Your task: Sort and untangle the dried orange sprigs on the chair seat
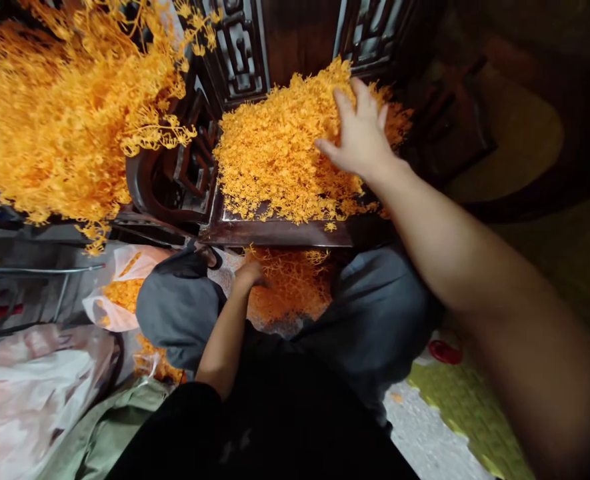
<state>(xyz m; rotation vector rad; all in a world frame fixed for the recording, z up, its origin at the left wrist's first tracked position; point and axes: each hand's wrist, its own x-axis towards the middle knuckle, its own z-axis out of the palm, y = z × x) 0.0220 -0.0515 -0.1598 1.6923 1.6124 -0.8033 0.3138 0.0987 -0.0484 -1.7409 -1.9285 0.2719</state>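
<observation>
A heap of small orange plastic flower pieces [279, 153] covers the dark wooden chair seat [275, 233] in front of me. My right hand [362, 133] reaches over the heap's right side, fingers spread, touching or just above the pieces, with nothing visible in its grasp. Below the seat's front edge, between my knees, is my left hand [249, 272]. Its fingers are blurred and partly turned away, so a hold on anything cannot be made out. Beside it lies a tangle of thin orange branched stems [292, 283], low between my legs.
A large mass of orange plastic sprays [65, 113] rises at the left, by the curved chair arm [142, 190]. Plastic bags [35, 380] lie at lower left, and another bag [95, 310] holds orange pieces. At right are a red object [445, 351] and a green mat [475, 407].
</observation>
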